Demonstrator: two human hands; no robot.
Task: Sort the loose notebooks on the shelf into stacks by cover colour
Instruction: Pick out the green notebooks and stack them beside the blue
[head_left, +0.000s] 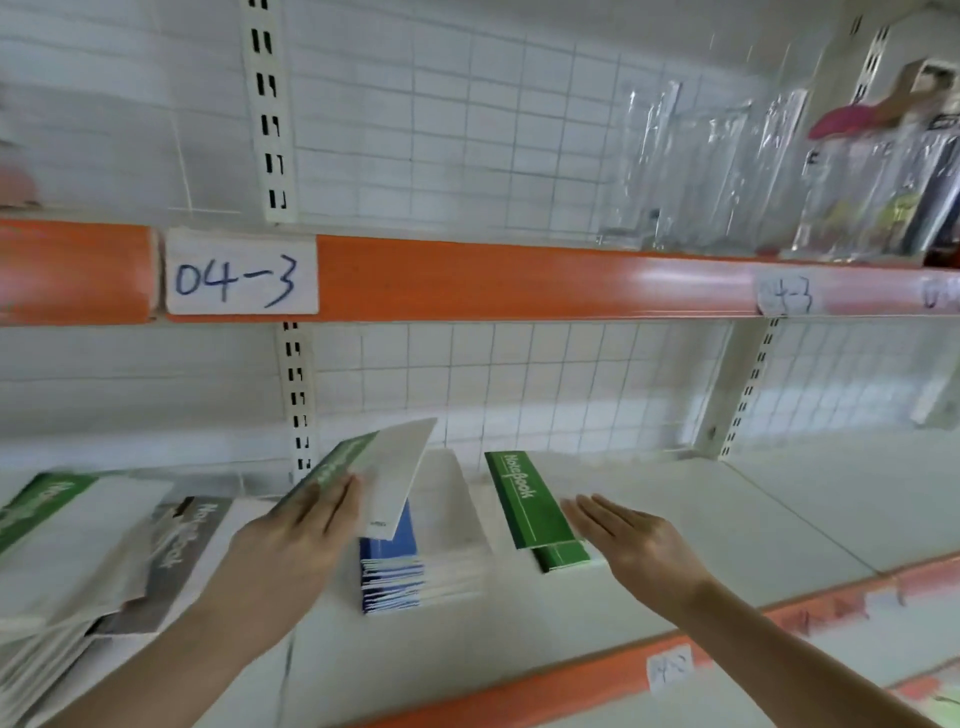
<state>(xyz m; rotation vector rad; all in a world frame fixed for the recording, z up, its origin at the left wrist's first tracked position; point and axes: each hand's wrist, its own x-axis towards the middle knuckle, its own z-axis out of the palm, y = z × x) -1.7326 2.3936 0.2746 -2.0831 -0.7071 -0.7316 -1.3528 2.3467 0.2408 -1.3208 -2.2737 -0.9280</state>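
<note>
left hand: left hand (306, 525) has fingers clamped on a thin green-and-white paper notebook (379, 467), pinched at its green spine edge, lifted and tilted above the shelf
right hand: right hand (623, 535) is flat, fingers together and straight, holding nothing, just right of the green stack, touching or nearly so; cannot tell which
green stack: small stack of green-spined notebooks (535, 506) lies mid-shelf, top copy skewed against the one under it
blue stack: taller stack of blue-spined notebooks (392, 571) sits just left of the green stack, directly under the held notebook
loose pile: mixed heap of green and grey-spined notebooks (104, 540) lies at far left, unsorted and slumped
shelf: white metal shelf board (701, 499) with orange front lip, bare to the right
risk 1: the held notebook hangs over blue, so a drop here would likely mix colours
risk 2: thin edge grip on floppy paper; it may sag or slip on the carry across to the right
risk 3: green stack already crooked; a nudge from the flat hand could push copies apart or toward the near edge
risk 4: left forearm is close to the loose pile; a sweep could spill it off the front
blur: motion blur at left, covers there hard to read
</note>
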